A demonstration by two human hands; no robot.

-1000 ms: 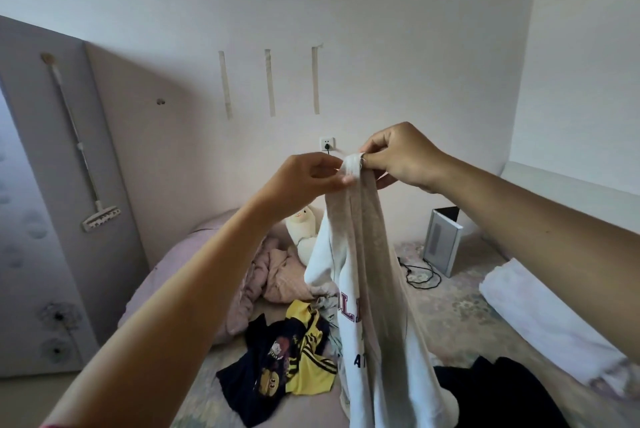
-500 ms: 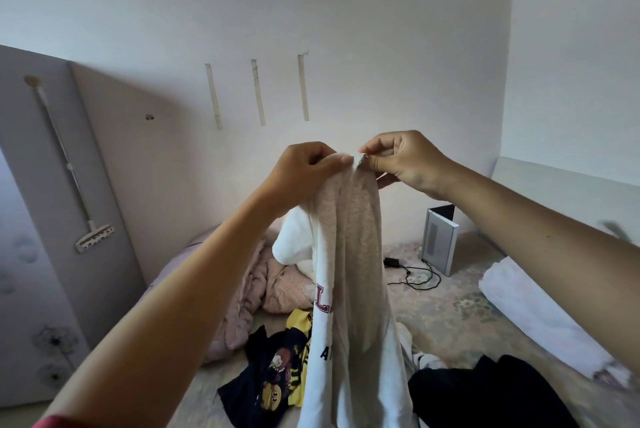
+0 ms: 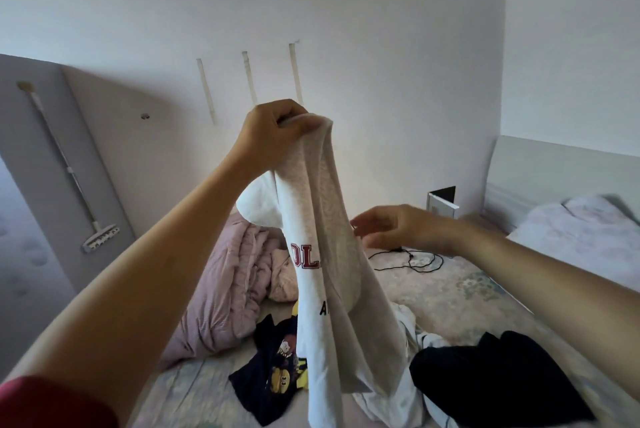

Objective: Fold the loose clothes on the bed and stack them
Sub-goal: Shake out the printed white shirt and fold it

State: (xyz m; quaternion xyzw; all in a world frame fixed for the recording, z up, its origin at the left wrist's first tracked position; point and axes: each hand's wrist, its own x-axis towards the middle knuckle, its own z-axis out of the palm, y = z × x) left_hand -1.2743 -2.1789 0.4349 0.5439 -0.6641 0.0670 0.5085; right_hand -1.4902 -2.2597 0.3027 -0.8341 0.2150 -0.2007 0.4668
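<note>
My left hand [image 3: 273, 131] grips the top of a white and grey sweatshirt [image 3: 325, 254] with red letters and holds it up high over the bed [image 3: 467, 296]. The garment hangs down in a long bunch. My right hand [image 3: 398, 228] is lower, to the right of the hanging cloth, with fingers spread and nothing in it. On the bed below lie a dark navy and yellow cartoon shirt [image 3: 273, 372], a black garment [image 3: 491, 379] and some white cloth [image 3: 412, 334].
A pink quilt [image 3: 225, 285] is bunched at the bed's far left. A black cable [image 3: 412, 259] and a small white device [image 3: 441, 204] sit near the wall. A pillow [image 3: 581, 230] lies at the right by the headboard. A mop [image 3: 69, 171] hangs on the left panel.
My right hand has let go of the sweatshirt's top and dropped down to the right. My left hand has lifted the garment higher.
</note>
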